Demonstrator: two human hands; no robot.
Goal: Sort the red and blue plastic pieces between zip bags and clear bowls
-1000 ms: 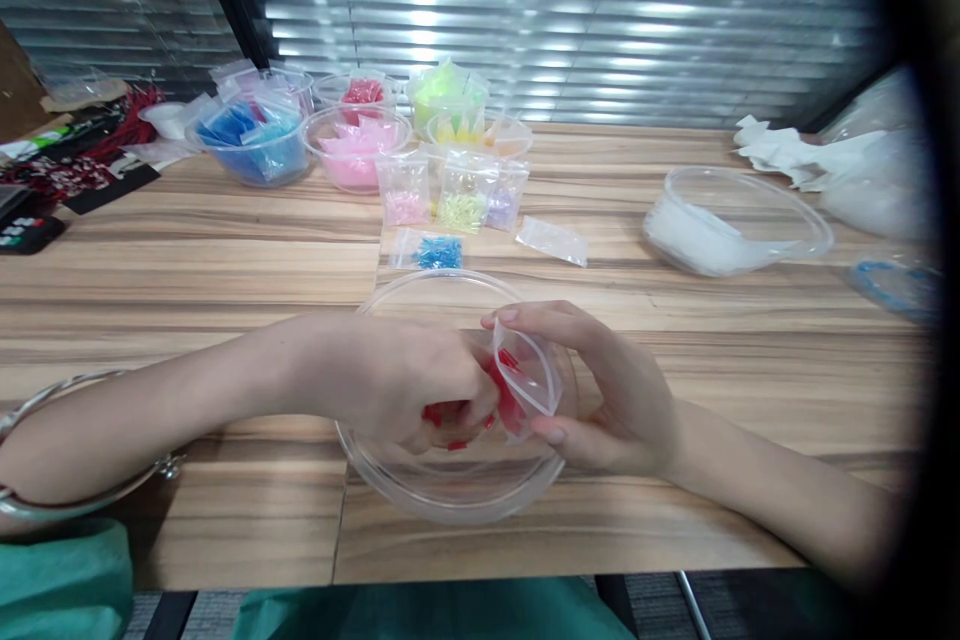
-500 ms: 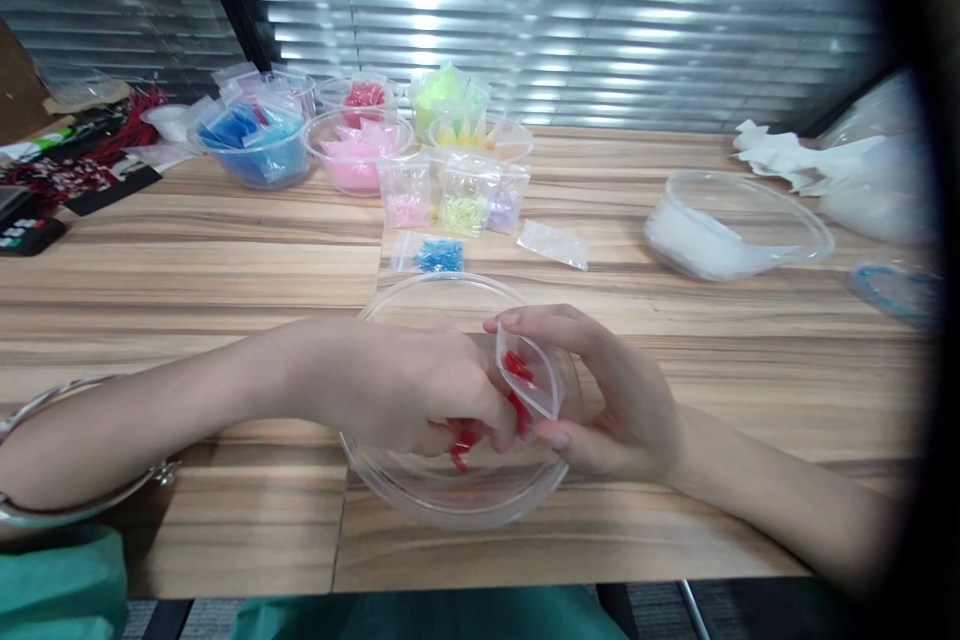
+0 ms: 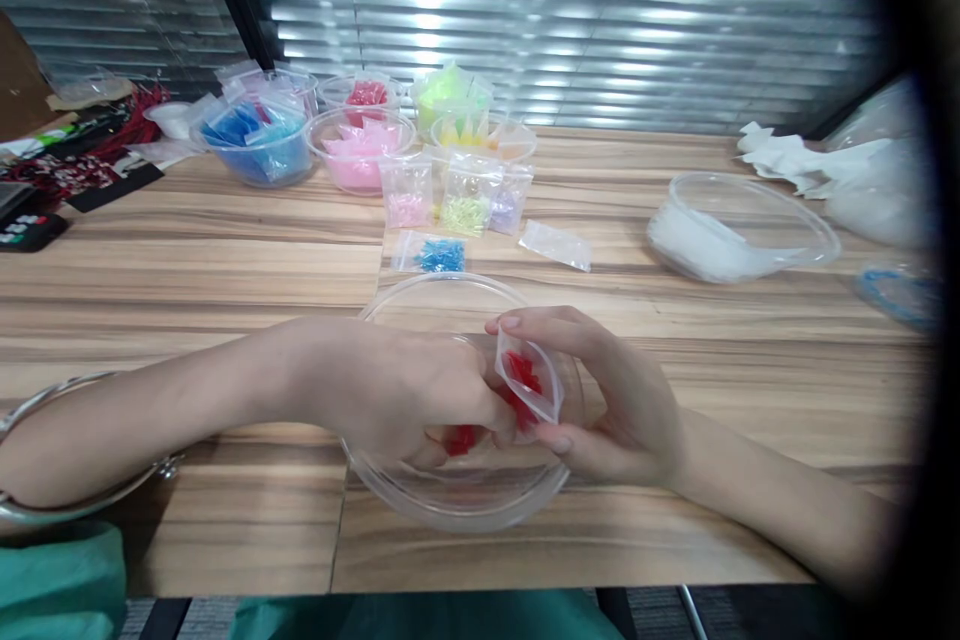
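Observation:
A round clear plastic bowl [image 3: 457,518] stands in front of me. My left hand [image 3: 412,390] is over it, fingers curled around small red pieces [image 3: 459,439]; whether these are beads or tubes I cannot make out. My right hand [image 3: 622,400] pinches a small clear plastic bag [image 3: 551,390] above the bowl's right side, thumb and finger spreading its mouth. More red pieces lie inside the bag. The tips of my left fingers touch or nearly touch the bag, and part of them is hidden.
Beyond the bowl lie a bag of blue pieces [image 3: 440,255], an unfilled bag [image 3: 556,245] and bags of pink [image 3: 407,208] and green pieces [image 3: 465,212]. Tubs of blue [image 3: 259,155] and pink bags [image 3: 361,165] stand behind. At right is a tub of white bags [image 3: 701,240].
More red pieces show in the bag's mouth. Those under my left fingers are gathered closer and hang down less. My right hand stays nearly still on the bag.

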